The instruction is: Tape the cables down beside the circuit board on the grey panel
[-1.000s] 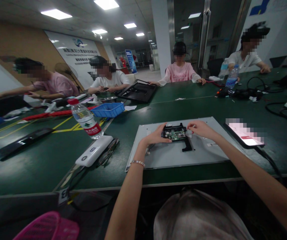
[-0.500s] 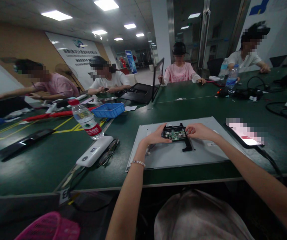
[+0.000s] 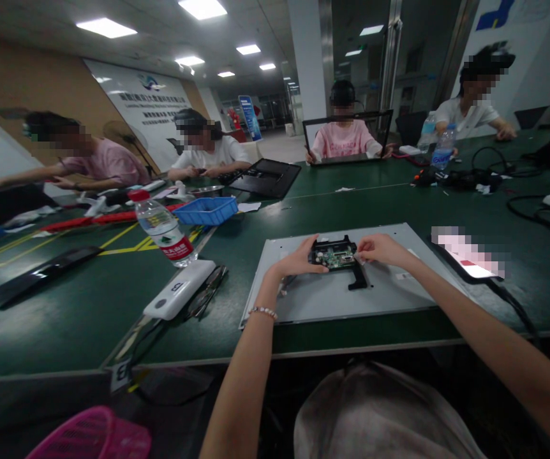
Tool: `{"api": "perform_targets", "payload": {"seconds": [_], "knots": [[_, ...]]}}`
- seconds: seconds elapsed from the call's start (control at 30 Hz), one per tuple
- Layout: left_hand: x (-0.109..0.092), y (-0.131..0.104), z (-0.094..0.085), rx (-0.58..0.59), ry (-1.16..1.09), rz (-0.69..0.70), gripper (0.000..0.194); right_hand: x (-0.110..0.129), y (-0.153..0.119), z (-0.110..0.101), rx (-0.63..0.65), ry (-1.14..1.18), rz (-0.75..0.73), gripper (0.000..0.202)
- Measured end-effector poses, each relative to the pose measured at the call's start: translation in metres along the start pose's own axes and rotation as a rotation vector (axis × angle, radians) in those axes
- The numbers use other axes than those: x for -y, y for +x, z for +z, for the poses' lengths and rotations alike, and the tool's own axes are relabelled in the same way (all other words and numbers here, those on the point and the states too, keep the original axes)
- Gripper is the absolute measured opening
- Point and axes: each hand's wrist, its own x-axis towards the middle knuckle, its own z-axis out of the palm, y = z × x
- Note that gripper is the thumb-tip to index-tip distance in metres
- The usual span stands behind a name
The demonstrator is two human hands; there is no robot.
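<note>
A grey flat metal panel lies on the green table in front of me. On it rests a black plastic frame with a green circuit board in it. My left hand grips the frame's left side, thumb along the near edge and fingers at the far edge. At the board's right edge, my right hand has thumb and fingers pinched together. A small pale bit shows at those fingertips, too small to name.
Right of the panel lies a lit phone with a cable. To the left are a white power bank, glasses, a water bottle, a blue tray and a long black strip. Several people sit around the table.
My right fingertips have shifted slightly at the board's edge, and a pale bit now shows there. My left hand stays put. Across the table, a person has turned a black rectangular frame to face me.
</note>
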Motion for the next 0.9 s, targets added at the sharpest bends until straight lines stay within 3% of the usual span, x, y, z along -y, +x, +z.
{"api": "perform_targets", "payload": {"seconds": [0.13, 0.23, 0.43, 0.7, 0.9], "knots": [[-0.004, -0.001, -0.002, -0.009, 0.013, 0.011, 0.112, 0.000, -0.001, 0.001, -0.003, 0.017, -0.005, 0.008], [-0.010, -0.002, -0.005, -0.050, 0.024, 0.019, 0.099, 0.002, -0.001, 0.000, -0.009, 0.001, -0.010, 0.010], [-0.011, 0.000, -0.017, -0.254, 0.104, 0.079, 0.070, 0.006, -0.004, -0.002, -0.019, -0.026, -0.029, 0.011], [0.018, -0.018, -0.039, -0.333, 0.244, 0.037, 0.043, 0.004, -0.003, -0.003, -0.061, -0.088, -0.074, 0.016], [0.043, -0.030, -0.041, -0.341, 0.288, -0.044, 0.040, 0.005, -0.004, -0.004, -0.049, -0.095, -0.048, 0.016]]}}
